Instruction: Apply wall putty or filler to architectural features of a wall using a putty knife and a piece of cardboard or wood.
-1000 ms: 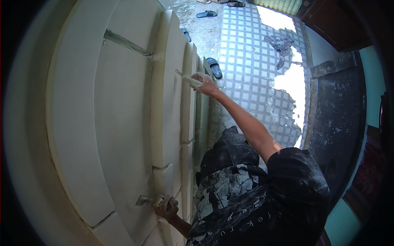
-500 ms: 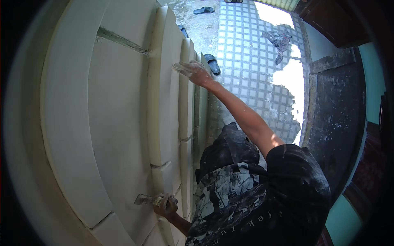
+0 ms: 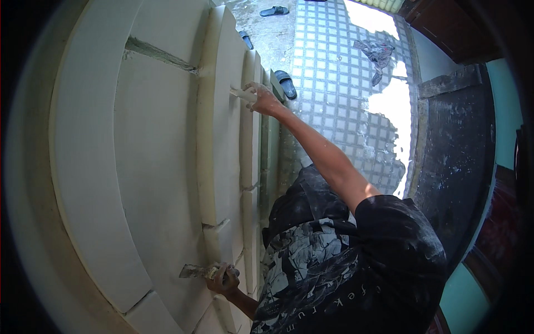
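In the lower left, my left hand (image 3: pixel 223 279) is closed around the handle of a putty knife (image 3: pixel 192 271). The flat, smeared blade points left over the pale stepped surface (image 3: pixel 158 145). Farther off, my right hand (image 3: pixel 263 100) reaches out to a cream ledge (image 3: pixel 214 128) and is dusted white. Its fingers are bent around a small pale piece (image 3: pixel 245 96), whose end is at the surface beside the ledge. I cannot make out what the piece is.
Gaps cut across the pale surface, one a rough dark groove (image 3: pixel 161 54). Dark sandals (image 3: pixel 286 84) lie beyond the ledges. A crumpled cloth (image 3: pixel 377 57) lies on the sunlit tiled floor (image 3: pixel 328 111). To the right stands a dark, paint-spotted panel (image 3: pixel 456 139).
My right hand's fingers, stretched out before, are now bent, and the pale piece shows between them. My left hand and the putty knife have barely moved.
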